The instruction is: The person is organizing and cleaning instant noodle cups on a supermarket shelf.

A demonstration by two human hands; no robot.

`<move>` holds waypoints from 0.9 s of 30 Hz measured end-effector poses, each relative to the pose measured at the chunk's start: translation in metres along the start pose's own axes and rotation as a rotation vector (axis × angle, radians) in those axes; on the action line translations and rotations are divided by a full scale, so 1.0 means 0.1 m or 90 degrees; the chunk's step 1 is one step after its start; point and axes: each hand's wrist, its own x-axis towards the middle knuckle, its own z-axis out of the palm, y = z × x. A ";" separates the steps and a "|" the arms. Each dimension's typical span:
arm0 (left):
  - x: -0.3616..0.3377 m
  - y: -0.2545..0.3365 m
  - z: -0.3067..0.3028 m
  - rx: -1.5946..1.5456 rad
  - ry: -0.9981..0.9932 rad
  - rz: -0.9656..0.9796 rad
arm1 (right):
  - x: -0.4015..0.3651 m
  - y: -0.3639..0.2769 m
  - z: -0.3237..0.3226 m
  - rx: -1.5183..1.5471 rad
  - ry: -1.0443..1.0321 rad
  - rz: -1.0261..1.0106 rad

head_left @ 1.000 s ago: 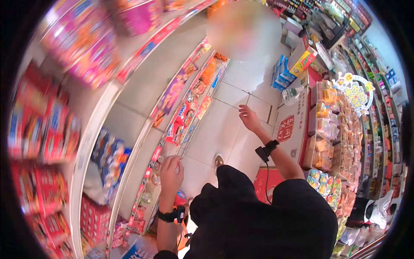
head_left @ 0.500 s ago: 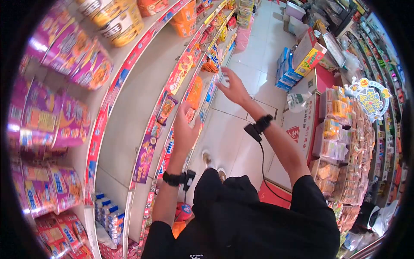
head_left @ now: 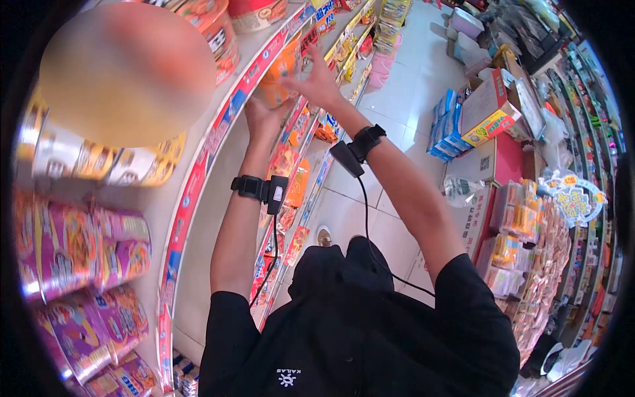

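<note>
An orange noodle tub [head_left: 280,71] sits on the shelf at the upper middle, partly covered by my hands. My left hand [head_left: 264,119] is at the lower end of the tub, thumb stretched apart, its other fingers partly hidden by the shelf edge. My right hand [head_left: 316,83] reaches to the tub's right side with fingers spread and thumb pointing towards it. Whether either hand presses on the tub is hard to see. Both wrists wear black straps with small boxes and cables.
Purple noodle packs [head_left: 59,245] line the left shelf, with a blurred patch above them. A red and blue price strip [head_left: 182,218] edges the shelf. Lower shelves hold colourful snack packets. On the right stand cartons [head_left: 493,109] and stacked packaged food [head_left: 522,218], beyond a tiled floor [head_left: 390,106].
Both hands have moved up and left, from over the lower shelves and aisle to the orange tub. The view has shifted along the shelf, bringing more noodle tubs into sight.
</note>
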 end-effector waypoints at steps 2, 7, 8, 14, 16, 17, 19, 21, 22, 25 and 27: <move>0.20 -0.09 0.13 0.000 -0.018 0.010 | 0.20 -0.01 0.06 0.097 -0.025 -0.018; 0.51 -0.45 0.42 -0.271 -0.101 0.051 | 0.43 -0.01 0.10 0.288 -0.058 -0.045; 0.53 -0.42 0.43 -0.269 -0.088 0.052 | 0.46 0.00 0.09 0.262 -0.048 -0.034; 0.36 -0.18 0.32 -0.292 0.001 -0.077 | 0.52 0.03 -0.15 0.189 -0.147 -0.002; 0.22 -0.25 0.20 -0.229 0.054 -0.079 | 0.46 0.12 -0.22 0.233 -0.188 0.000; 0.16 -0.35 0.10 -0.168 0.060 -0.091 | 0.45 0.16 -0.24 0.274 -0.221 0.006; -0.02 -0.59 -0.08 -0.254 0.116 -0.137 | 0.36 0.35 -0.25 0.326 -0.259 0.015; -0.29 -0.35 -0.33 -0.179 0.082 -0.104 | 0.27 0.45 -0.38 0.391 -0.341 0.042; -0.42 -0.21 -0.42 -0.185 0.089 -0.101 | 0.20 0.44 -0.48 0.454 -0.333 0.065; -0.76 0.16 -0.60 0.249 0.145 -0.061 | 0.02 0.52 -0.72 0.473 -0.323 0.112; -1.10 0.37 -0.62 0.296 0.245 -0.030 | -0.12 0.79 -0.81 0.487 -0.340 0.094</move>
